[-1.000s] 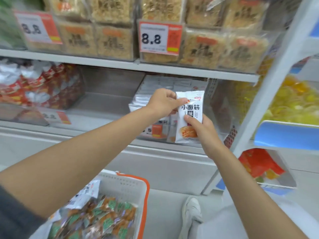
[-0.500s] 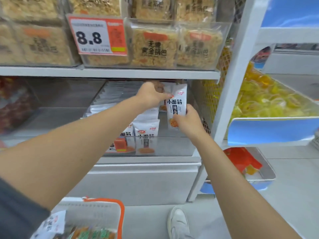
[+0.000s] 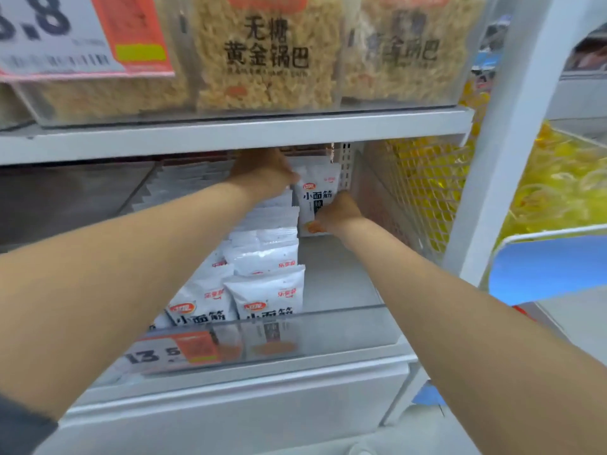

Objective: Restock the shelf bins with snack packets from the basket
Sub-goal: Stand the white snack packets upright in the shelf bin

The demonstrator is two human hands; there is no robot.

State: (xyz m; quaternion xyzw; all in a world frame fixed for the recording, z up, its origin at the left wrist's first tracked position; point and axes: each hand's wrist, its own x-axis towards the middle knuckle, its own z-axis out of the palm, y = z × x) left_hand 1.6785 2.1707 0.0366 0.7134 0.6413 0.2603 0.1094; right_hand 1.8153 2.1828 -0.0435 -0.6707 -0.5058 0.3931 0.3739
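At the bin's [image 3: 328, 326] back right corner, the right hand [image 3: 338, 213] grips an upright snack packet [image 3: 317, 192] by its lower edge; the left hand [image 3: 262, 174] meets its top, grip unclear.

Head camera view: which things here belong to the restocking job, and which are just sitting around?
Job: snack packet held in the right hand; left hand beside it, grip unclear; clear bin; rows of matching packets in it.
Just there: rice cracker bags above; price tag beside them; yellow sweets to the right.
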